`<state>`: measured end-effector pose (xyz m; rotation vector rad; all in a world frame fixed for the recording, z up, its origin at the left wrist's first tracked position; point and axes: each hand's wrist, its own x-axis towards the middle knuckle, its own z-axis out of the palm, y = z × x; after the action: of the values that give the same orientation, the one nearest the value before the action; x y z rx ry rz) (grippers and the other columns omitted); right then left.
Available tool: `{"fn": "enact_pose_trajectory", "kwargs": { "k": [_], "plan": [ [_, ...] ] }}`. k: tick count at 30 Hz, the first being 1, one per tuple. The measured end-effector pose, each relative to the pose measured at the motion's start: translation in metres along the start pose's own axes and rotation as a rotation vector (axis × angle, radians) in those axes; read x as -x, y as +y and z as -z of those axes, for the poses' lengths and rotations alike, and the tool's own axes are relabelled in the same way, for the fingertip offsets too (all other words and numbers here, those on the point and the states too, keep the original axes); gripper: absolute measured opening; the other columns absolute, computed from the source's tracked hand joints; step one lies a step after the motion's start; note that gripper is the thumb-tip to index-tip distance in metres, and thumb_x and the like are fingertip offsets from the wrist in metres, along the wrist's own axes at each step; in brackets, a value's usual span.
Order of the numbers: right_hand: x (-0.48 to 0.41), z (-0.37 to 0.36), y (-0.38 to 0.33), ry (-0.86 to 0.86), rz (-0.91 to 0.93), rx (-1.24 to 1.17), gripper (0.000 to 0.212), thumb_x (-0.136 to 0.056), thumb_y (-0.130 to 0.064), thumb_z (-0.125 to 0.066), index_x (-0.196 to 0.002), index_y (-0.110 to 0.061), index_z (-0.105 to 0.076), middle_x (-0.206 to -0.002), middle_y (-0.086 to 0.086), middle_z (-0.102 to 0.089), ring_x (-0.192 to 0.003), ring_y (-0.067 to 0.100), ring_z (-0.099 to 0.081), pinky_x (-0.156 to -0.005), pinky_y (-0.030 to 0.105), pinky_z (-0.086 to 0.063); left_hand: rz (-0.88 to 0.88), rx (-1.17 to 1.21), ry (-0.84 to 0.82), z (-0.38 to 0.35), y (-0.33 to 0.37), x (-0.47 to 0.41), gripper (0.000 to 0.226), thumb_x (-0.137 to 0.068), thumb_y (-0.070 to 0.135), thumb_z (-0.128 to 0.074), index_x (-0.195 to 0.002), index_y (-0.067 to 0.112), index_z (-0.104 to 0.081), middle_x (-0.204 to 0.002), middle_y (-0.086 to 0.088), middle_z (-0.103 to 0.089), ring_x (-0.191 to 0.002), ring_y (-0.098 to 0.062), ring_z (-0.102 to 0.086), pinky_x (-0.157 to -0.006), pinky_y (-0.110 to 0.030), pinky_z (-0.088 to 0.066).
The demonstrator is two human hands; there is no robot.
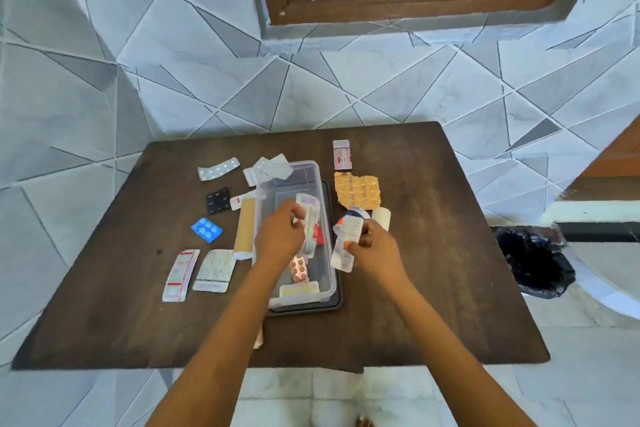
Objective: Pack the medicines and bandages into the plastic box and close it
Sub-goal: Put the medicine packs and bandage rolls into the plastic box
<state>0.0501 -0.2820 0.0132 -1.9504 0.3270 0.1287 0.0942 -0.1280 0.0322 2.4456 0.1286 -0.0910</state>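
Both forearms reach forward from the bottom edge over a dark table (104, 288). The left hand (280, 236) hangs palm-down over the clear box (329, 274), wrist slightly bent, its fingers pinched on the top of a long strip (310, 218) that stands tilted inside the box. The right hand (372, 246) hovers at the box's right rim, knuckles up, fingers and thumb closed around a white packet (348, 236) with blue and red print; the packet hangs down over the rim.

The box sits mid-table on its dark lid (337, 302). Inside lie a pink blister (299, 269) and a pale carton (299, 289) at the near end. Foil blisters (272, 168) lean over its far left corner.

Left of the box are a tan bandage (245, 230) just beside its wall, a black blister (218, 201), a blue blister (206, 229), a white blister (219, 168) and two flat packs (197, 274). To the right are a gold sheet (356, 191), a white roll (382, 217) and a small pink pack (342, 154).
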Motion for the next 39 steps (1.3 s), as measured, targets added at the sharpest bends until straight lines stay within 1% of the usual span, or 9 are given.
{"fn": "enact_pose_trajectory", "kwargs": {
  "k": [4,9,15,19,21,25,31,34,39],
  "plan": [
    [-0.009,-0.048,-0.019,-0.24,0.214,0.274,0.067,-0.085,0.0,-0.053,-0.143,-0.018,-0.023,-0.119,0.018,-0.059,-0.106,0.033,-0.06,-0.086,0.037,-0.05,0.085,-0.204,-0.066,0.018,-0.038,0.005,0.024,-0.088,0.005,-0.052,-0.11,0.012,-0.054,-0.108,-0.018,-0.066,-0.097,-0.034,-0.062,-0.08,-0.038,-0.051],
    [-0.026,-0.08,-0.019,-0.328,0.462,0.682,0.036,-0.086,0.004,-0.046,-0.12,-0.003,-0.054,-0.112,0.024,-0.065,-0.105,0.037,-0.06,-0.086,0.041,-0.048,0.018,-0.309,-0.261,0.006,-0.058,0.007,0.04,-0.085,0.003,-0.056,-0.123,0.011,-0.051,-0.119,-0.017,-0.063,-0.108,-0.033,-0.059,-0.086,-0.036,-0.048],
    [-0.033,-0.085,-0.014,-0.373,0.542,1.054,0.029,-0.089,-0.006,-0.047,-0.115,-0.01,-0.057,-0.112,0.016,-0.066,-0.107,0.034,-0.059,-0.087,0.042,-0.047,-0.066,-0.49,-0.279,-0.005,-0.064,0.001,0.029,-0.09,0.003,-0.047,-0.118,0.006,-0.057,-0.119,-0.019,-0.063,-0.111,-0.034,-0.058,-0.091,-0.038,-0.046],
    [-0.036,-0.084,-0.006,-0.294,0.556,1.244,0.033,-0.092,-0.018,-0.05,-0.123,-0.013,-0.057,-0.141,0.017,-0.045,-0.139,0.034,-0.026,-0.116,0.044,-0.017,-0.086,-0.625,-0.298,-0.01,-0.066,0.001,0.032,-0.093,0.0,-0.042,-0.123,0.001,-0.054,-0.127,-0.02,-0.057,-0.115,-0.033,-0.058,-0.094,-0.037,-0.047],
    [-0.038,-0.086,0.0,-0.285,0.523,1.328,0.033,-0.092,-0.025,-0.051,-0.122,-0.012,-0.058,-0.153,0.016,-0.027,-0.146,0.033,-0.006,-0.119,0.047,-0.002,-0.11,-0.678,-0.28,-0.011,-0.065,0.003,0.035,-0.094,-0.001,-0.04,-0.127,-0.001,-0.05,-0.136,-0.023,-0.047,-0.115,-0.033,-0.058,-0.094,-0.037,-0.048],
    [-0.039,-0.086,0.003,-0.283,0.464,1.305,0.041,-0.087,-0.034,-0.057,-0.124,-0.015,-0.057,-0.157,0.012,-0.016,-0.147,0.03,0.001,-0.119,0.045,0.001,-0.169,-0.636,-0.252,-0.011,-0.071,0.011,0.032,-0.093,0.002,-0.045,-0.124,0.0,-0.054,-0.137,-0.02,-0.047,-0.112,-0.031,-0.06,-0.094,-0.035,-0.048],
    [-0.025,-0.079,0.007,-0.094,0.445,0.887,0.053,-0.091,-0.03,-0.052,-0.141,-0.019,-0.034,-0.153,0.005,-0.031,-0.144,0.023,-0.02,-0.118,0.038,-0.017,0.046,-0.238,-0.089,0.039,-0.098,0.027,0.009,-0.088,0.019,-0.06,-0.094,0.014,-0.065,-0.098,-0.008,-0.068,-0.083,-0.016,-0.061,-0.082,-0.029,-0.053],
    [-0.021,-0.082,0.012,-0.081,0.424,0.841,0.054,-0.092,-0.031,-0.051,-0.142,-0.019,-0.034,-0.154,0.005,-0.03,-0.145,0.023,-0.019,-0.118,0.039,-0.018,0.186,-0.194,-0.228,0.05,-0.115,0.037,0.018,-0.088,0.033,-0.06,-0.094,0.017,-0.059,-0.096,-0.003,-0.064,-0.083,-0.013,-0.057,-0.084,-0.031,-0.053],
    [-0.021,-0.085,0.016,-0.048,0.399,0.813,0.053,-0.092,-0.031,-0.052,-0.14,-0.017,-0.036,-0.152,0.004,-0.033,-0.144,0.021,-0.022,-0.117,0.038,-0.021,0.308,-0.17,-0.543,0.055,-0.135,0.035,0.056,-0.08,0.036,-0.07,-0.128,0.018,-0.047,-0.129,-0.003,-0.055,-0.101,-0.019,-0.059,-0.08,-0.028,-0.056]
  ]
}}
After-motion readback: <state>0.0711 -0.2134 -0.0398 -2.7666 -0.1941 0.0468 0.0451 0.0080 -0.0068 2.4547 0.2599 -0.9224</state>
